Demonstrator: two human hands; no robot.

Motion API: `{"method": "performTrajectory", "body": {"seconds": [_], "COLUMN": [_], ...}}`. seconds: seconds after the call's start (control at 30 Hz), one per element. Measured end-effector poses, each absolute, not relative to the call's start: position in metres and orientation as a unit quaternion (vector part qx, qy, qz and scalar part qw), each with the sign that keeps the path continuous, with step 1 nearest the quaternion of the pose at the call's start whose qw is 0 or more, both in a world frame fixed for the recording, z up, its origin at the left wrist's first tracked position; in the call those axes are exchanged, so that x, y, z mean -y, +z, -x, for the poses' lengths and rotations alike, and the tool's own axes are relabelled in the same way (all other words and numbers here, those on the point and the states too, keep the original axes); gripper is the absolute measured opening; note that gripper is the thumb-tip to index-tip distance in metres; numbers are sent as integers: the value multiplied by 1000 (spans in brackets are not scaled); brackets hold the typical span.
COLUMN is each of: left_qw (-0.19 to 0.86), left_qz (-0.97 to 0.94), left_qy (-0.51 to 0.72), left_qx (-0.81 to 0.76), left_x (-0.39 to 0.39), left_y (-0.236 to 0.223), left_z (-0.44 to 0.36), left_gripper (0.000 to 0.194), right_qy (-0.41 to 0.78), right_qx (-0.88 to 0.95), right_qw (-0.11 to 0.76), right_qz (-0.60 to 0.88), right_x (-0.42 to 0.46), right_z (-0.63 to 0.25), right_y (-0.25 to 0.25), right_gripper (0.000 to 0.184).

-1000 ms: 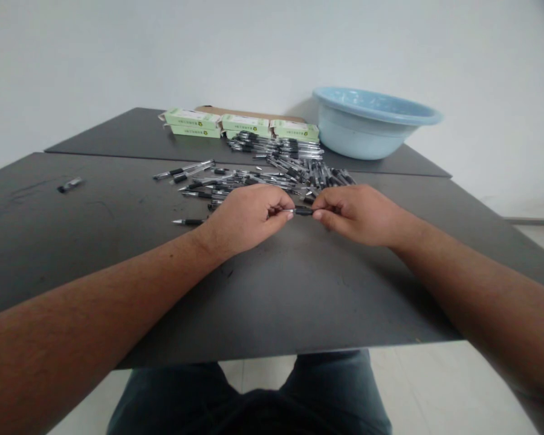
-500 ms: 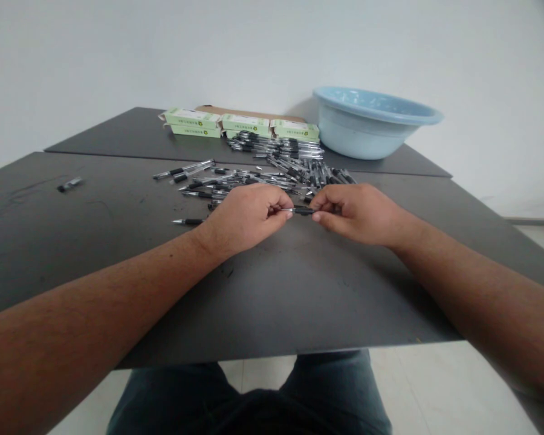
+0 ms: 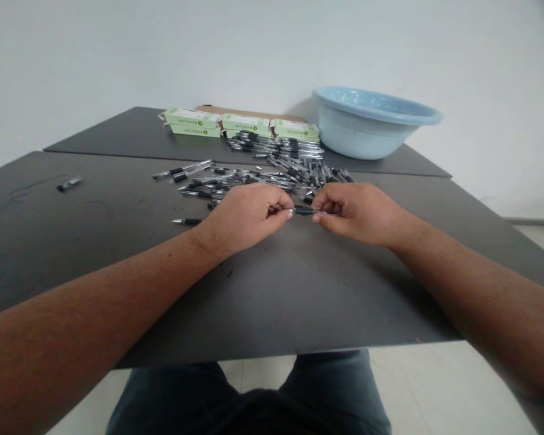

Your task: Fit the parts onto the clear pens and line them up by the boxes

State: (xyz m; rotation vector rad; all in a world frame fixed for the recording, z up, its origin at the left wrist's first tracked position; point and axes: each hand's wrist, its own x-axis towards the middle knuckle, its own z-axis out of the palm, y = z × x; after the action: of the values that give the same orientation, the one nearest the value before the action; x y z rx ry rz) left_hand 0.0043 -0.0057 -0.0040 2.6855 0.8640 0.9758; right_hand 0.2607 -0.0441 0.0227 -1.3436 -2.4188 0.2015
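Between my two hands lies one pen [image 3: 303, 210], level above the table, with its black grip showing in the gap. My left hand [image 3: 256, 211] pinches the silver tip end between thumb and fingers. At the other end, my right hand [image 3: 356, 211] is closed on the clear barrel, which runs back under the fingers. Just beyond the hands spreads a loose heap of similar pens [image 3: 254, 178], partly hidden by my left hand. A single pen [image 3: 187, 222] lies beside my left wrist, its silver tip pointing left.
Light green boxes [image 3: 194, 122] stand in a row at the back, with a pile of pens [image 3: 276, 145] before them. A pale blue basin [image 3: 367, 130] sits at the back right. Far left on the dark table [image 3: 276, 302] lies a short black-and-clear pen part [image 3: 69, 184].
Both hands keep almost the same place. The fingers of my right hand have loosened slightly, and more of the pen's barrel shows beneath them.
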Motion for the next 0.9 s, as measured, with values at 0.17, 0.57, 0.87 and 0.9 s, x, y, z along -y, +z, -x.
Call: {"method": "performTrajectory", "body": {"seconds": [0.17, 0.57, 0.87, 0.9], "left_qw": [91, 83, 93, 95], "left_qz": [-894, -895, -897, -897], "left_qy": [326, 330, 326, 326], "left_qx": [-293, -289, -284, -284], "left_x": [7, 8, 7, 7], "left_y": [-3, -3, -3, -3], "left_z": [-4, -4, -4, -4], "left_gripper": [14, 12, 11, 11], "right_qy": [52, 60, 57, 56], "right_qx": [873, 873, 883, 885], "right_qw": [163, 164, 156, 153], "right_qz": [458, 456, 439, 435], "right_x": [45, 45, 43, 43], "right_z": [-261, -260, -259, -259], "right_y": [25, 24, 23, 23], "right_gripper": [17, 17, 20, 22]}}
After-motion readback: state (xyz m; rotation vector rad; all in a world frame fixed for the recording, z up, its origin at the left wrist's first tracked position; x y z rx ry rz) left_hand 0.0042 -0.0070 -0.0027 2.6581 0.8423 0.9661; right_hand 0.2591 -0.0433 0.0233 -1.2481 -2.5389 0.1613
